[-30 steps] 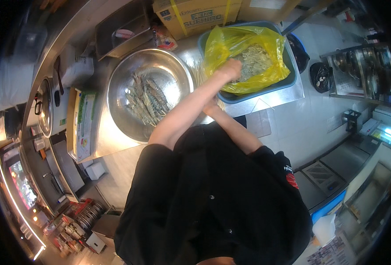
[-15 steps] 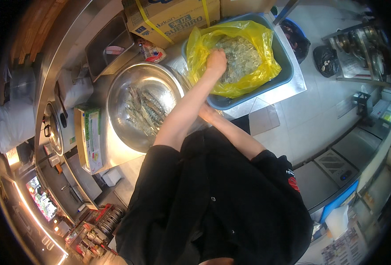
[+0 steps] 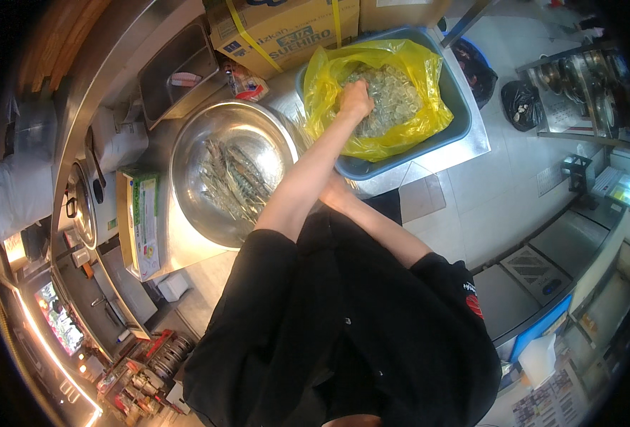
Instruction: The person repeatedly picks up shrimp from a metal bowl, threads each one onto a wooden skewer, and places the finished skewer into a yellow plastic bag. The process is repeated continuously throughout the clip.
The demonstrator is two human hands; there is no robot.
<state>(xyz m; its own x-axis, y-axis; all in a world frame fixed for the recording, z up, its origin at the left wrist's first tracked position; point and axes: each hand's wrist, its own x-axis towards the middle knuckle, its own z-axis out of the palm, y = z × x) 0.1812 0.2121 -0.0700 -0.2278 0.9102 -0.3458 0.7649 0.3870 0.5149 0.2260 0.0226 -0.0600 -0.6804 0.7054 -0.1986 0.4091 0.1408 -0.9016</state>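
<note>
My left hand (image 3: 357,98), fingers curled, is at the left inside of an open yellow plastic bag (image 3: 434,89). It touches a heap of pale, translucent pieces (image 3: 393,99) in the bag; anything in its grip is hidden. The bag lines a blue-grey tub (image 3: 459,128). My right hand (image 3: 335,192) is low by the tub's near left corner, partly behind my left forearm, its fingers out of sight. Left of my arms, a wide steel bowl (image 3: 194,135) holds several raw grey shrimp (image 3: 233,174).
A steel counter (image 3: 180,252) bears the bowl and tub. Cardboard boxes (image 3: 286,35) stand behind them, beside a small plastic packet (image 3: 246,84). Thin sticks (image 3: 295,117) lie between bowl and tub. A long, narrow carton (image 3: 144,224) stands left of the bowl. Black bags (image 3: 521,103) sit on the floor at right.
My left hand has shifted slightly right and down within the bag, its fingers still curled. My right hand stays low beside the tub. The whole view has tilted a little.
</note>
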